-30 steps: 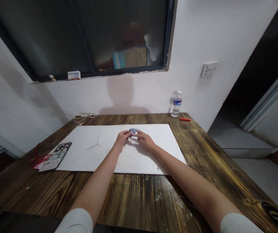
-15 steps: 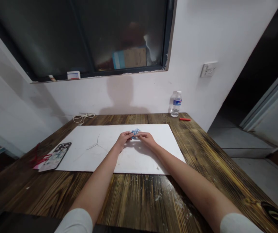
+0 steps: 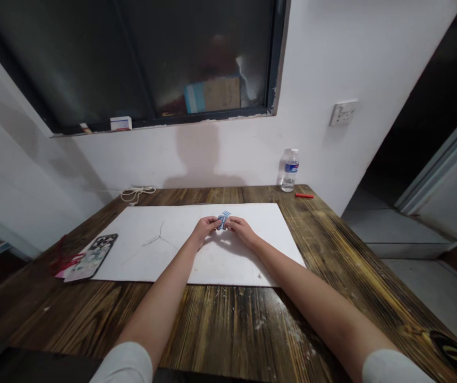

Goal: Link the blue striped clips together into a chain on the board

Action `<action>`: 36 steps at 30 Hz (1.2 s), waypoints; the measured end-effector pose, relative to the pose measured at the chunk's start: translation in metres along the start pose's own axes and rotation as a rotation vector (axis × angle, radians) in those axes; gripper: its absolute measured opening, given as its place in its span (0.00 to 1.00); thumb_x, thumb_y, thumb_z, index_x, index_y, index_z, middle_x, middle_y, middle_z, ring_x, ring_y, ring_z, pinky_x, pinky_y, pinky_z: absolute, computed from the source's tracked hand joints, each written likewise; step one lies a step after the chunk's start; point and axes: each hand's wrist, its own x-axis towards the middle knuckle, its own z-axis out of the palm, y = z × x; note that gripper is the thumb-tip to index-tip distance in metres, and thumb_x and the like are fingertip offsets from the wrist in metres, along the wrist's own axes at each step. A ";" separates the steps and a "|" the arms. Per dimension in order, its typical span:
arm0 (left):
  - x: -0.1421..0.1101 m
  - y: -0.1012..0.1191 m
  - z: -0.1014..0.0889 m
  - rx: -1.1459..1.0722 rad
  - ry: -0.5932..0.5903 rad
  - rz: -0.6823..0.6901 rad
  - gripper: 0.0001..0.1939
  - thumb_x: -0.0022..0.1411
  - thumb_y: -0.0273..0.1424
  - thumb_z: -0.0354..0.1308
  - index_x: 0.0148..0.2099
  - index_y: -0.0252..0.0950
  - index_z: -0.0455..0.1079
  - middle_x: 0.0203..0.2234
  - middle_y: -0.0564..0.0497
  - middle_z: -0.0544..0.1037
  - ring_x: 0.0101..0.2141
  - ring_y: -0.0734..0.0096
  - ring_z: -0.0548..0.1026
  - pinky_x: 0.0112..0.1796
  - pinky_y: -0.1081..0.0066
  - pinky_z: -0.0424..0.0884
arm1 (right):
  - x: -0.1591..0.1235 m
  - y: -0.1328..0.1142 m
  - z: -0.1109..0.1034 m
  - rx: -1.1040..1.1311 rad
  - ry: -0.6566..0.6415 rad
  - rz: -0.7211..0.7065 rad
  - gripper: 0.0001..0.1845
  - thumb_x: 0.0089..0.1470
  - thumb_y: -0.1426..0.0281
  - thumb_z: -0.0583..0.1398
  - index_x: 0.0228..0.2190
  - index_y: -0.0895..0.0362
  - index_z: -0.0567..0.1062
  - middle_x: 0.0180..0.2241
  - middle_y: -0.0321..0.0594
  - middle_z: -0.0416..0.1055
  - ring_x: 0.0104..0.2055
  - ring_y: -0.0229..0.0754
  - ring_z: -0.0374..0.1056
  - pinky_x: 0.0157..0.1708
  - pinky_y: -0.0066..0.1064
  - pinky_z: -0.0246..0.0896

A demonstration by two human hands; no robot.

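Hands: while the left hand [image 3: 204, 230] pinches the left side of the small blue-and-white piece [image 3: 222, 219], the right hand [image 3: 241, 229] pinches the right side; fingertips bent in, hands near each other.
Piece location: between the fingertips, at 1 o'clock from the middle of the white board [image 3: 232, 271]; gap to board can't be told.
Piece look: blue and white, striped; marked part sticks up at its 1 o'clock, angled. Lower part partly hidden by fingers. Print too small to read.
Piece count: one cluster; number of layers or parts can't be told.
Board: one, flat on the wooden table [image 3: 212, 330]; thin dark branching lines [image 3: 159, 236] between 9 and 10 o'clock.
Board's 9 o'clock: one patterned phone-shaped item [image 3: 96, 257], dark rim, overlapping the board; red cord [image 3: 71, 261] beside it, strand count unclear.
10 o'clock: one bundle of white cable [image 3: 137, 192], looped.
2 o'clock: one clear bottle [image 3: 289, 176], upright, white cap, blue label; one red stick [image 3: 304, 196] near it, lying flat.
Sill, near 11 o'clock: one small white box [image 3: 121, 124].
Wall, 2 o'clock, farther out: one socket [image 3: 344, 114].
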 end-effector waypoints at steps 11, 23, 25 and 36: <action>-0.001 0.001 0.005 -0.053 0.091 0.020 0.18 0.41 0.44 0.70 0.27 0.35 0.74 0.20 0.52 0.73 0.22 0.76 0.65 0.25 0.73 0.60 | -0.006 -0.004 0.003 -0.312 -0.018 -0.224 0.13 0.56 0.61 0.57 0.29 0.55 0.76 0.30 0.38 0.71 0.33 0.40 0.66 0.37 0.32 0.61; 0.011 -0.011 -0.006 -0.098 0.445 0.099 0.19 0.42 0.45 0.68 0.29 0.35 0.75 0.19 0.54 0.71 0.21 0.78 0.66 0.23 0.76 0.60 | -0.006 -0.002 0.002 -1.160 0.095 0.004 0.26 0.59 0.59 0.53 0.56 0.56 0.66 0.60 0.46 0.60 0.61 0.57 0.49 0.57 0.49 0.46; 0.011 -0.011 -0.006 -0.104 0.454 0.097 0.19 0.42 0.45 0.68 0.29 0.35 0.75 0.19 0.54 0.72 0.21 0.78 0.66 0.23 0.77 0.60 | -0.005 0.001 0.003 -1.209 0.012 0.055 0.32 0.59 0.54 0.52 0.60 0.54 0.60 0.64 0.44 0.53 0.66 0.59 0.41 0.60 0.53 0.39; 0.011 -0.012 -0.007 -0.120 0.513 0.099 0.19 0.42 0.45 0.68 0.29 0.34 0.73 0.17 0.54 0.70 0.20 0.79 0.64 0.20 0.78 0.57 | -0.004 0.000 0.004 -1.234 -0.126 0.071 0.29 0.59 0.50 0.51 0.55 0.55 0.65 0.60 0.48 0.62 0.62 0.56 0.50 0.60 0.58 0.31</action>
